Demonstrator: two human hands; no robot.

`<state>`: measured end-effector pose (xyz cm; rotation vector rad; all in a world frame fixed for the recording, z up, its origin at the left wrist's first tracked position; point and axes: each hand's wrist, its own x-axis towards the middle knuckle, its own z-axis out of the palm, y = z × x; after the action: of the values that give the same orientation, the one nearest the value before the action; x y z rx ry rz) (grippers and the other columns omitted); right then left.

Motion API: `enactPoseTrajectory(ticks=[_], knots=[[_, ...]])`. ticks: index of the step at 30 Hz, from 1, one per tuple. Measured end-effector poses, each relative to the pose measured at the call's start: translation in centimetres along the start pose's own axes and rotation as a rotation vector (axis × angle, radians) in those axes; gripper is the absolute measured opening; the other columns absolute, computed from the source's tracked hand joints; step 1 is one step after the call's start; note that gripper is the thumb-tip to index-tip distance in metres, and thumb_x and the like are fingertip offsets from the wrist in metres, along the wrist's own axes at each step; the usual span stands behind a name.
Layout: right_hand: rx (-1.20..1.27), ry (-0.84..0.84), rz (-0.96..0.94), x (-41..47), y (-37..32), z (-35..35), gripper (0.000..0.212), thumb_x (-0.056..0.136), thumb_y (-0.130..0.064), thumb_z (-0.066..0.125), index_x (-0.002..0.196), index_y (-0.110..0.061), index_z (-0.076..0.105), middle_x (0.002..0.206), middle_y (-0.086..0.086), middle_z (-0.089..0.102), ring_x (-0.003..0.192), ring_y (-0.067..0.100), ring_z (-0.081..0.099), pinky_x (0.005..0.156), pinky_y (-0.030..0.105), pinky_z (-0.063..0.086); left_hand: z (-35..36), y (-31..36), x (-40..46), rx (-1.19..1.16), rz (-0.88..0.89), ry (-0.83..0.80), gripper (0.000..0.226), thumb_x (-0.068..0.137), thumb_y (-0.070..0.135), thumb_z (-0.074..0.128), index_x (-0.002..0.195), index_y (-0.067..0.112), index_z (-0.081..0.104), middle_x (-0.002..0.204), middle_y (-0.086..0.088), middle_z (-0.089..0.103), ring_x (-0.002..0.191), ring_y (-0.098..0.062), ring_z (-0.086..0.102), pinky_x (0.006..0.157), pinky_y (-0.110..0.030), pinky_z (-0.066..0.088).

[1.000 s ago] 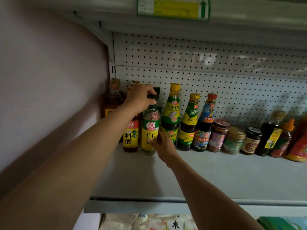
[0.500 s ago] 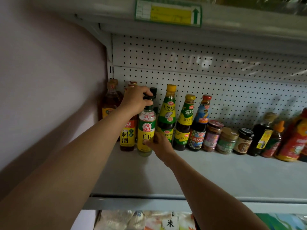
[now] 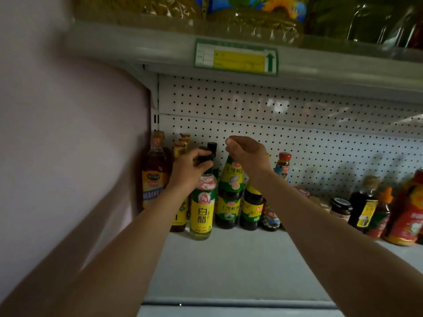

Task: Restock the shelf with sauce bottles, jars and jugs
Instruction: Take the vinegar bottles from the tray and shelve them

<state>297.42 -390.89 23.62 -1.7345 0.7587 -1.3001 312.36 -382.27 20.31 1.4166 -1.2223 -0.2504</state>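
A clear white vinegar bottle (image 3: 202, 211) with a yellow and green label stands on the grey shelf (image 3: 229, 266), in front of the back row. My left hand (image 3: 190, 168) grips its black cap from the left. My right hand (image 3: 249, 154) is raised beside it, fingers loosely curled with nothing seen in them. It hangs in front of the top of a green oyster sauce bottle (image 3: 231, 197) and hides that cap.
Amber cooking wine bottles (image 3: 155, 177) stand against the pink wall (image 3: 57, 133) at left. Dark sauce bottles (image 3: 251, 209), small jars (image 3: 341, 208) and a red bottle (image 3: 409, 213) line the pegboard to the right. Oil jugs (image 3: 251, 14) sit on the upper shelf above a price tag (image 3: 235, 57).
My right hand left the base of the vinegar bottle and rose to the height of the bottle tops. My left hand stayed on the cap. The camera tilted upward.
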Motion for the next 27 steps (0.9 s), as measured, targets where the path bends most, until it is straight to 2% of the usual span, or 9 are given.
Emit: enactPoseTrajectory(ticks=[3, 8, 12, 16, 20, 22, 24, 26, 27], knots=[[-0.072, -0.018, 0.013, 2.2, -1.2, 0.2, 0.037, 0.085, -0.042, 0.078, 0.111, -0.017, 0.075, 0.098, 0.000, 0.077, 0.096, 0.017, 0.073, 0.087, 0.040, 0.061, 0.5, -0.4, -0.2, -0.006, 0.012, 0.034, 0.037, 0.081, 0.028, 0.079, 0.115, 0.030, 0.066, 0.114, 0.010, 0.067, 0.105, -0.010, 0.064, 0.090, -0.031, 0.053], [-0.217, -0.078, 0.044, 5.2, -3.2, 1.2, 0.020, 0.085, -0.040, 0.079, 0.090, -0.021, 0.074, 0.096, -0.001, 0.078, 0.085, 0.011, 0.075, 0.092, 0.037, 0.059, 1.4, -1.7, -0.8, -0.049, 0.043, 0.061, 0.041, 0.085, 0.020, 0.073, 0.123, 0.030, 0.061, 0.112, 0.005, 0.072, 0.100, -0.007, 0.068, 0.090, -0.037, 0.056], [-0.325, -0.065, 0.034, 6.8, -4.8, 1.9, 0.025, 0.087, -0.035, 0.078, 0.089, -0.011, 0.074, 0.095, 0.004, 0.077, 0.076, 0.013, 0.076, 0.084, 0.030, 0.061, 2.4, -2.1, -1.4, -0.099, -0.005, 0.161, 0.044, 0.083, 0.024, 0.074, 0.121, 0.025, 0.053, 0.100, 0.013, 0.072, 0.088, 0.005, 0.065, 0.076, -0.009, 0.048], [-0.422, -0.127, 0.034, 8.2, -5.3, 2.8, 0.032, 0.084, -0.037, 0.080, 0.096, -0.008, 0.074, 0.089, 0.004, 0.076, 0.067, 0.006, 0.073, 0.066, 0.015, 0.058, 3.2, -2.8, -1.4, -0.133, -0.004, 0.231, 0.035, 0.083, 0.022, 0.077, 0.105, 0.013, 0.052, 0.090, 0.009, 0.071, 0.084, 0.002, 0.067, 0.070, -0.012, 0.051], [-0.611, -0.217, 0.014, 9.4, -6.1, 4.5, 0.047, 0.088, -0.048, 0.073, 0.094, -0.001, 0.077, 0.077, 0.006, 0.071, 0.074, 0.016, 0.068, 0.079, 0.028, 0.058, 3.6, -2.8, -1.3, -0.160, -0.009, 0.233, 0.029, 0.086, 0.020, 0.073, 0.104, 0.015, 0.051, 0.093, 0.008, 0.071, 0.080, 0.007, 0.066, 0.067, -0.013, 0.053], [-0.662, -0.258, 0.034, 9.9, -6.3, 5.6, 0.052, 0.090, -0.051, 0.069, 0.075, -0.001, 0.071, 0.067, 0.007, 0.062, 0.064, 0.020, 0.060, 0.070, 0.030, 0.055, 3.7, -2.8, -1.3, -0.153, -0.012, 0.231, 0.027, 0.086, 0.020, 0.072, 0.104, 0.016, 0.051, 0.091, 0.011, 0.069, 0.076, 0.013, 0.064, 0.065, -0.011, 0.052], [-0.714, -0.286, 0.081, 10.0, -6.1, 6.4, 0.057, 0.095, -0.053, 0.060, 0.059, -0.010, 0.050, 0.059, 0.004, 0.047, 0.053, 0.017, 0.046, 0.062, 0.028, 0.044, 3.6, -2.8, -1.3, -0.145, -0.010, 0.224, 0.026, 0.087, 0.019, 0.071, 0.103, 0.017, 0.051, 0.091, 0.012, 0.068, 0.074, 0.015, 0.062, 0.064, -0.009, 0.050], [-0.733, -0.333, 0.165, 10.0, -5.5, 7.0, 0.059, 0.101, -0.058, 0.043, 0.082, -0.004, 0.058, 0.073, 0.007, 0.053, 0.063, 0.018, 0.050, 0.067, 0.028, 0.042, 3.5, -2.8, -1.3, -0.134, -0.001, 0.223, 0.025, 0.087, 0.018, 0.071, 0.103, 0.016, 0.051, 0.091, 0.010, 0.069, 0.073, 0.016, 0.062, 0.061, -0.008, 0.049], [-0.702, -0.361, 0.209, 10.0, -5.2, 7.2, 0.066, 0.103, -0.059, 0.035, 0.112, 0.001, 0.061, 0.097, 0.014, 0.062, 0.080, 0.023, 0.057, 0.074, 0.029, 0.045, 3.4, -2.8, -1.4, -0.135, 0.002, 0.223, 0.025, 0.087, 0.018, 0.071, 0.102, 0.016, 0.051, 0.091, 0.009, 0.070, 0.074, 0.014, 0.063, 0.061, -0.008, 0.050]])
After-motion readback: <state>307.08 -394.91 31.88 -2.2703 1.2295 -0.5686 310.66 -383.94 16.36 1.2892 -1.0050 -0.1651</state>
